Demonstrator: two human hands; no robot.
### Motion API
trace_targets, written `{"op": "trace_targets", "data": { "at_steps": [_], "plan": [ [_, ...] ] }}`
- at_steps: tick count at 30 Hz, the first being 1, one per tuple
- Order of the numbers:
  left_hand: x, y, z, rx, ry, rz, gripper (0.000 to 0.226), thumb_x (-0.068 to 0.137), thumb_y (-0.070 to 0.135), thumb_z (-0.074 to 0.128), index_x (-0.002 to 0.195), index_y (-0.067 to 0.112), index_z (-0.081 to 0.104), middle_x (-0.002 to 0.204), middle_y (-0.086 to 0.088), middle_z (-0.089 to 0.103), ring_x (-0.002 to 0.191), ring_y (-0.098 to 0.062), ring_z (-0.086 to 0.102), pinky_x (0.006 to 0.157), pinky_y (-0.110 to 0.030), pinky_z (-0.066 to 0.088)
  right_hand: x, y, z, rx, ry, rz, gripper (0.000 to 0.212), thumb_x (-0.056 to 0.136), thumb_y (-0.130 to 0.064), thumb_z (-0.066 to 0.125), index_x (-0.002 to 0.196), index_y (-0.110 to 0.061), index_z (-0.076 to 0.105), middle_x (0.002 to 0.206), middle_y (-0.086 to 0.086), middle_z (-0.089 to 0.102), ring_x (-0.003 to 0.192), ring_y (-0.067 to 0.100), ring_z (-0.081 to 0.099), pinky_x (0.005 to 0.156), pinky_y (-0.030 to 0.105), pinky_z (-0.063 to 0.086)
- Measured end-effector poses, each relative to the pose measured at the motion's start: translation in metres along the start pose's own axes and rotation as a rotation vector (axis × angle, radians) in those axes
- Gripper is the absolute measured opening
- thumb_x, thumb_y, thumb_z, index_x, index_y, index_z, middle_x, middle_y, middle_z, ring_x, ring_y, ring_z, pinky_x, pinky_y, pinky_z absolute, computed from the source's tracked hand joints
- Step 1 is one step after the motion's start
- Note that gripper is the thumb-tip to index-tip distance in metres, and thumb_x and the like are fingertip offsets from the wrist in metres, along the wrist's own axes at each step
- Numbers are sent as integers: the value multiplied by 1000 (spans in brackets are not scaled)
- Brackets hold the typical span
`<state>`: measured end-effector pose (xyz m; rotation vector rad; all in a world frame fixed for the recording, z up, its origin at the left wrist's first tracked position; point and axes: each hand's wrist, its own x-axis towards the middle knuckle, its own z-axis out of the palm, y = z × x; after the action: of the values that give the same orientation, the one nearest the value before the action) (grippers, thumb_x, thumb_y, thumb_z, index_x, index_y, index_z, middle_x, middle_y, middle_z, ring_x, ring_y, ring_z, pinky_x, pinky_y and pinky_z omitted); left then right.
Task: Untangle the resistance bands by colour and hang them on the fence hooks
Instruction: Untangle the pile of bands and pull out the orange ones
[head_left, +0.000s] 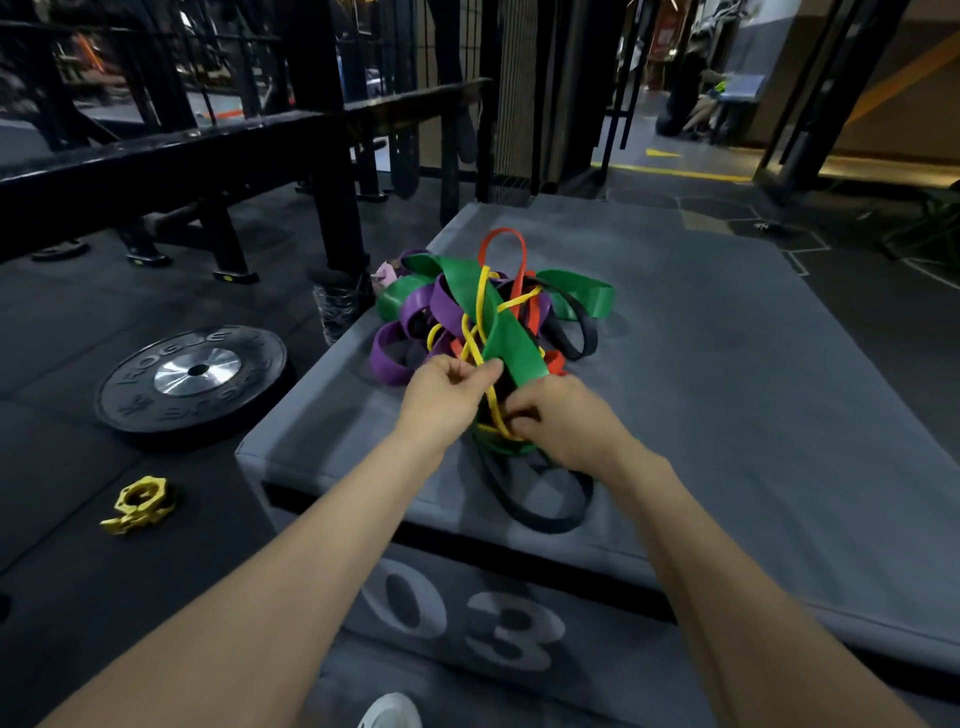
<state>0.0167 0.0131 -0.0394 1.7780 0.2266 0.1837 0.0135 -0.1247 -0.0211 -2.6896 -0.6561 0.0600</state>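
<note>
A tangle of resistance bands lies on a grey padded box (727, 395). It holds a wide green band (470, 299), purple bands (395, 358), a thin yellow band (480, 306), an orange-red band (501, 236) looping upward and a black band (545, 514) trailing toward me. My left hand (447, 397) pinches the yellow band at the near edge of the pile. Just to its right, my right hand (561, 421) grips the yellow band where it crosses the green one. The black fence (511, 93) stands behind the box; no hooks can be made out.
A black weight plate (192, 376) lies on the floor left of the box, with a yellow barbell collar (137, 504) nearer me. A black rack rail (171, 156) crosses the upper left. The box front reads "03". A white shoe (389, 712) shows at the bottom edge.
</note>
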Motion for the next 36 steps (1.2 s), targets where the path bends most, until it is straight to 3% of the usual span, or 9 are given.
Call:
{"op": "trace_targets", "data": {
  "at_steps": [2,7,10,13,17,23,28,31,36],
  "plan": [
    [1,-3,-1,68,47,19,26,78,22,72,71,17,48,70,2,52,67,-13,48,63,-23,41,2,-5,3,-3,14,-19,24,80,-12,59,63,-28,61,81,0,62,83,24,54,79,42,51],
    [6,-5,-15,-94,-23,-126,28,83,-4,60,68,14,44,77,-8,52,69,-18,53,68,-33,54,9,-1,3,31,96,98,20,83,-26,67,103,-23,72,101,1,71,97,21,61,82,33,48],
    [2,-3,-24,-349,-110,-227,32,87,-11,50,71,12,36,81,-11,50,70,-13,53,56,-21,54,17,-7,3,83,218,116,19,89,-32,59,91,-17,72,86,6,71,82,23,63,75,36,51],
    [1,-5,-30,-377,-200,-232,28,87,-15,47,72,9,41,76,-9,55,70,-13,56,56,-17,54,28,-20,8,159,221,127,42,90,-40,57,55,-16,61,55,3,55,58,20,51,58,33,43],
    [-1,-8,-25,-300,-227,-176,27,86,-18,47,75,7,44,79,-9,56,72,-13,57,59,-17,55,40,-23,14,140,252,242,25,83,-30,64,72,-9,71,70,12,64,76,29,60,64,33,46],
    [11,14,-27,-461,-155,-48,19,90,-9,47,78,4,52,78,-9,58,74,-12,58,62,-12,54,60,-10,-6,808,543,340,34,88,-12,58,56,-20,54,54,-1,52,51,9,48,57,28,40],
    [11,29,-14,-273,-210,-7,26,92,-6,46,70,8,53,69,-7,55,63,-12,51,53,-15,45,69,14,-17,997,778,405,38,89,-8,54,52,-17,48,53,-2,43,56,11,41,59,33,38],
    [22,31,-21,-157,-100,-11,29,85,-5,49,63,13,54,61,-6,49,54,-15,42,46,-19,33,71,34,-30,1206,880,490,37,90,-3,52,55,-16,50,59,3,48,64,18,48,68,43,47],
    [43,24,-37,-38,184,-7,30,83,5,49,56,18,54,56,-5,43,54,-20,36,51,-26,27,66,48,-35,1360,892,534,38,94,0,47,57,-10,44,60,7,45,58,16,46,61,34,45]
  ]
}}
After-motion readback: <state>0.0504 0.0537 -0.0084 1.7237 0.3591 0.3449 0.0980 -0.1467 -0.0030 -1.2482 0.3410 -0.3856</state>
